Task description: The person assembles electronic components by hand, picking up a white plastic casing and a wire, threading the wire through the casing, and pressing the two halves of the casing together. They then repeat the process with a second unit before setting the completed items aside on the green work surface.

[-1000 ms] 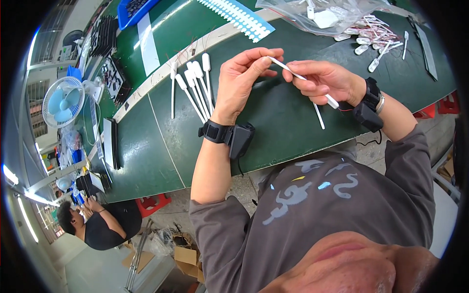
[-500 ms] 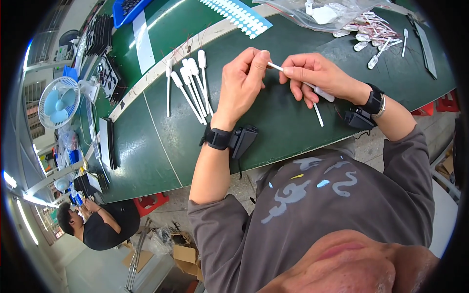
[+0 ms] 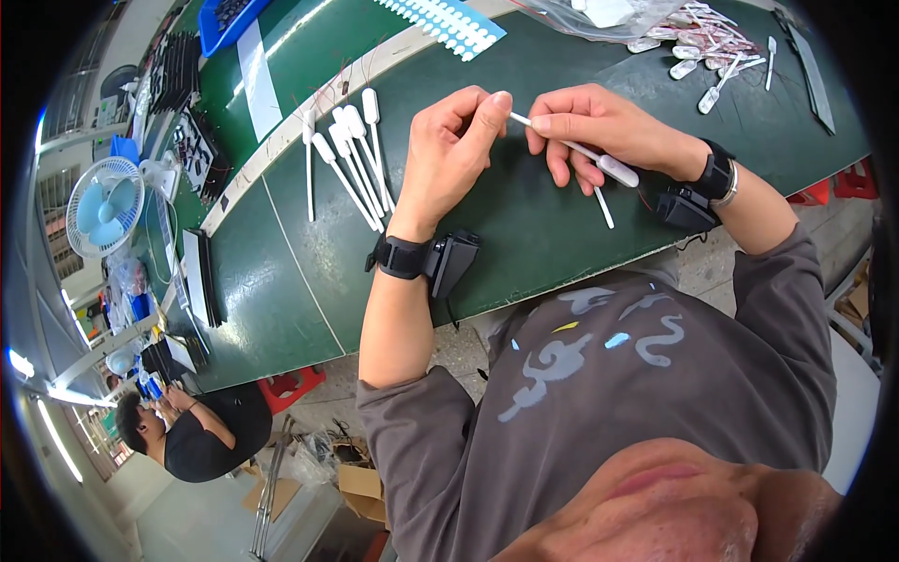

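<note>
Between my hands is a thin white stick with an oval, partly clear head at its right end. My left hand pinches the stick's left tip between thumb and fingers. With thumb and forefinger, my right hand grips it farther along; the other fingers curl loosely below. A second white stick shows under my right hand, its upper end hidden. Left of my left hand, several white sticks with oval heads lie side by side on the green table.
Oval-headed pieces with thin red wires are heaped at the far right beside a clear plastic bag. A blue sheet with white tabs lies at the back. A fan and a seated co-worker are at left.
My right hand has turned slightly, so the oval head now shows more fully. Both hands keep their grip on the stick. The whole view has shifted a little.
</note>
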{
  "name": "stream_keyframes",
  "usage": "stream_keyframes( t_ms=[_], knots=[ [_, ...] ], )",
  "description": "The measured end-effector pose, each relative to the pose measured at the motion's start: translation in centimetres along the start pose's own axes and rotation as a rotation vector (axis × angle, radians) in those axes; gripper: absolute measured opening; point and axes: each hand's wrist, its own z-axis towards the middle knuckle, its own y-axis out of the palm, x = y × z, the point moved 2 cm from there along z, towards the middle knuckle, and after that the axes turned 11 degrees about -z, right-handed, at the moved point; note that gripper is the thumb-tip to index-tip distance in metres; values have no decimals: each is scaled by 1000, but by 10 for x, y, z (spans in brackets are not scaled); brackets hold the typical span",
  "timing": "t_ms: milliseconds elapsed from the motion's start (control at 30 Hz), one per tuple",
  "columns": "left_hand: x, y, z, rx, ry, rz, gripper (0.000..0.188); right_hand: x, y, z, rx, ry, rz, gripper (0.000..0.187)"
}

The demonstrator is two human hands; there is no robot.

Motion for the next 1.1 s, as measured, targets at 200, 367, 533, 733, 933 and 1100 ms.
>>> stream_keyframes(
  t_ms=[200, 367, 533, 733, 933, 1100],
  knots=[
    [-8, 2, 3, -47, -171, -387, 39, 8, -1, 6, -167, 89, 415, 30],
    [-9, 4, 3, -52, -282, -483, 42, 10, -1, 5, -204, 173, 643, 29],
    [-8, 5, 3, -81, -277, -461, 44, 12, -1, 3, -230, 169, 656, 29],
    [-8, 4, 3, -38, -273, -424, 45, 10, -2, 3, -203, 153, 595, 30],
    [-7, 3, 3, -30, -273, -420, 47, 7, -2, 1, -165, 144, 511, 32],
    [-7, 2, 3, -50, -286, -400, 48, 4, -2, -1, -155, 143, 445, 30]
  ],
)
